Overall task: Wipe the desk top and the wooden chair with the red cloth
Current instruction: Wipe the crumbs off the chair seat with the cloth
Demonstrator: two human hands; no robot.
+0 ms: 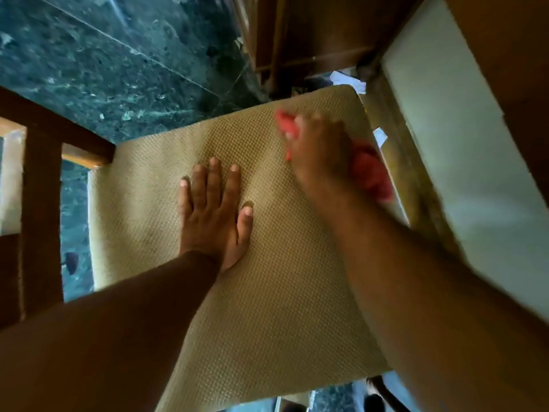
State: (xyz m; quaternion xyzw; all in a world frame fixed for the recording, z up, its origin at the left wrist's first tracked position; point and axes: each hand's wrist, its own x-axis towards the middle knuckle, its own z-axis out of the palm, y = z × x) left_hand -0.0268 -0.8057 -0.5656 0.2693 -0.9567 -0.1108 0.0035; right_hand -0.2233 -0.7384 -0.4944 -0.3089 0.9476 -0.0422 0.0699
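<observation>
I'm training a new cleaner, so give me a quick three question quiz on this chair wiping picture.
1. True or false: the left hand lies flat on the chair seat.
2. Which hand holds the red cloth? A left, B right, C neither.
3. Fill in: the floor beside the chair is dark ____ stone.

Key: 1 true. 2 B, the right hand. 3 green.

Coarse woven seat fabric (267,292), dark wooden chair frame (41,233), glossy green stone floor (104,55).
</observation>
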